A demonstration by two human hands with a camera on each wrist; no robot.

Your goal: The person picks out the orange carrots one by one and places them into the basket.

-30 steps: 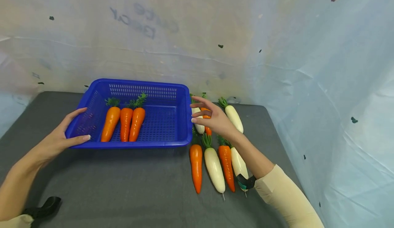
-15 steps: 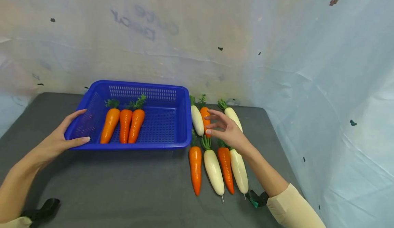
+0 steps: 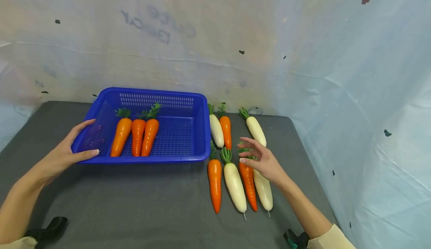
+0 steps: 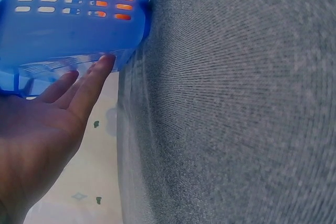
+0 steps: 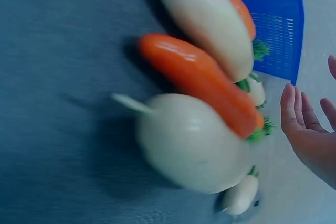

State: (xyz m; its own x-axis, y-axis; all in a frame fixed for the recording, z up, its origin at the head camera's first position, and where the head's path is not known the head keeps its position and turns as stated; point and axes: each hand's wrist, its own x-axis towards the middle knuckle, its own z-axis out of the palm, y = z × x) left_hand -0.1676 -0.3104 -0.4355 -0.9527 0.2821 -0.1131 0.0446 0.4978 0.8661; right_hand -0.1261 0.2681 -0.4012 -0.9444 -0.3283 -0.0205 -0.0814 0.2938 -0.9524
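A blue plastic basket stands on the table with 3 orange carrots inside, one of them the leftmost carrot. At its left end, my left hand rests on the rim, thumb and fingers spread apart. In the left wrist view, straight fingers lie against the basket's end wall; the thumb is hidden. My right hand holds nothing, fingers loosely bent above the leafy tops of a carrot and a white radish. It partly covers those tops.
Right of the basket lie another carrot, a large white radish, a smaller white radish, a carrot and a far white radish. A grey cloth covers the table; a pale sheet hangs behind.
My right hand has moved from beside the basket's right rim rightward and nearer to me, over the carrot and radish tops. The left hand and the basket have stayed in place.
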